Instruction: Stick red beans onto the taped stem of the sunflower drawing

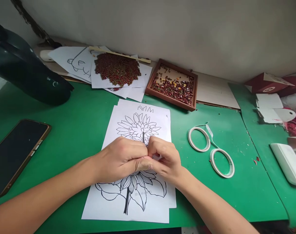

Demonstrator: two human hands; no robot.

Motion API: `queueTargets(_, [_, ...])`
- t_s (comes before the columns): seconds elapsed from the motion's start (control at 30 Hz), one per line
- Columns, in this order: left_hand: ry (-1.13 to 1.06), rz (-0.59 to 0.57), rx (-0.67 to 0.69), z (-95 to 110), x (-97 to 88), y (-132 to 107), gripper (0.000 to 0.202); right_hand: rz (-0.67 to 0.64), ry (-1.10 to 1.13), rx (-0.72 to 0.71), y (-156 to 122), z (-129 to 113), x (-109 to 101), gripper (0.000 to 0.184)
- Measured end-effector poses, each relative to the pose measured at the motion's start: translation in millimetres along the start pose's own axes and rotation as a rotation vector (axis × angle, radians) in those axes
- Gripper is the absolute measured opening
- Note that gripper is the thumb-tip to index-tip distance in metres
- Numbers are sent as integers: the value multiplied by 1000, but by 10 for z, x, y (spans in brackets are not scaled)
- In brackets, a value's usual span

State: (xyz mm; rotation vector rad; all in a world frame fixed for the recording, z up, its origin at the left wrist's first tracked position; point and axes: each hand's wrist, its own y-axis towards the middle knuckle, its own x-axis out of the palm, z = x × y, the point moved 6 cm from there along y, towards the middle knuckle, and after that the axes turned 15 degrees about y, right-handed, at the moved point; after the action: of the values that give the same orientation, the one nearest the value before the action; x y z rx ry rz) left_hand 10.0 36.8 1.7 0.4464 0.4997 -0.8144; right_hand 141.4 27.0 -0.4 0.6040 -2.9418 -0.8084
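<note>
Head view: my left hand (118, 159) and right hand (166, 159) meet over the flower drawings (101, 208), knuckles together and fingers curled in narrow. Whether I have something small pinched between them, I can't tell. The drawings lie on the green worktop (72, 139) right in front of me, overlapping sheets with black outlines of petals, stem and leaves; my hands cover part of them.

To my right lie two tape rolls (232, 167), with a loose strip (209, 130) running up between them. Beyond the drawings sits a brown tray (171, 101) of mixed beans (172, 87), dark red with some yellow. Just left of it, a dark bean cluster (117, 70) covers much of a white sheet in a stack. On my far left are a phone (18, 156) and, behind it, a dark bottle (28, 65), tilted in the picture.
</note>
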Motion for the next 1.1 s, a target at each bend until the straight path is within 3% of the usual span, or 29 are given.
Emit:
queueTargets(0.23, [-252,-66,-143,7,83,20,44,-66,190,215,40,36,17,49])
queueTargets(0.37, [-145,-52,-132,-37,99,-5,43,-150,129,286,46,46,-38,43])
queueTargets(0.47, [29,62,-111,-90,30,-31,43,-233,38,297,101,-7,-134,29])
queueTargets(0.57, [91,219,-119,-139,-112,-50,45,-195,-159,280,296,-40,-403,15])
queueTargets(0.7, [119,357,-128,-156,-284,-61,44,-34,-652,233,830,86,-990,15])
queueTargets(0.8, [173,375,-129,-157,-314,-61,42,177,-898,401,1234,363,-1506,20])
queueTargets(0.87, [214,366,-119,-154,-301,-57,41,192,-995,564,1408,575,-1732,24])
queueTargets(0.97, [256,367,-108,-150,-291,-54,43,146,-1014,640,1545,759,-1863,23])
queueTargets(1.1, [319,356,-73,-137,-292,-47,42,83,-1018,642,1558,843,-1854,23])
